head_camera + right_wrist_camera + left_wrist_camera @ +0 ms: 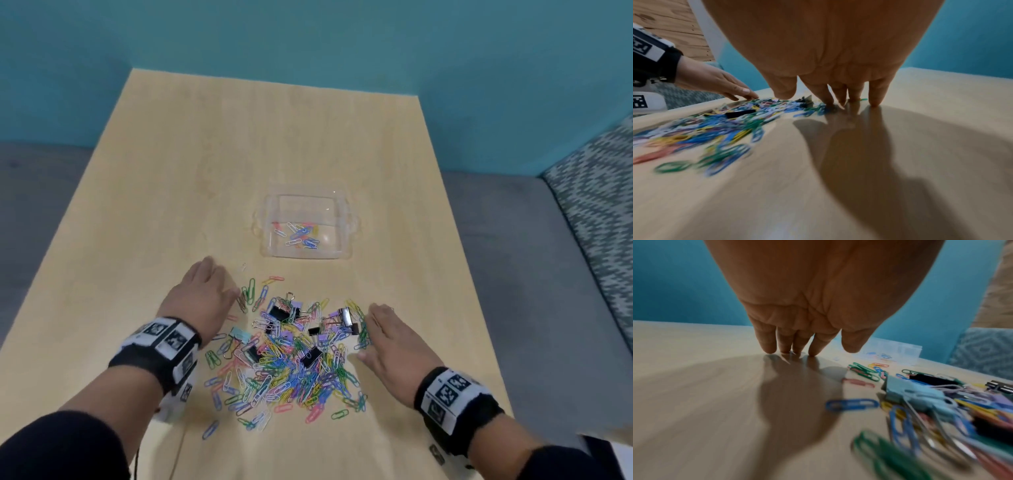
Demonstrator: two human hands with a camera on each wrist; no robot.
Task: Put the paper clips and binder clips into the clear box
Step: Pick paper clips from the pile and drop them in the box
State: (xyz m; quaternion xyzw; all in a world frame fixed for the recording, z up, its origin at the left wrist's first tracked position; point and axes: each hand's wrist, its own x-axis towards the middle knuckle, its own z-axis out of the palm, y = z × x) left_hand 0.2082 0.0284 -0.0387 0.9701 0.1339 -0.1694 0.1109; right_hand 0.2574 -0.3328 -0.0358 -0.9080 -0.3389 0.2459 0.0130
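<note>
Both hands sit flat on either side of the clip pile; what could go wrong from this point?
1. The left hand and right hand lie open beside the pile; a squeeze may scatter loose paper clips.
2. The clear box stands apart beyond the pile, so scooped clips could drop on the way.
3. A stray clip near the left hand's fingertips may get missed.

A light wood table point(212, 164) stood vs. a teal wall point(308, 37). Grey seat point(507, 240) ran behind & to the right, w/ a zigzag-patterned cushion point(603, 192) at right edge.
</note>
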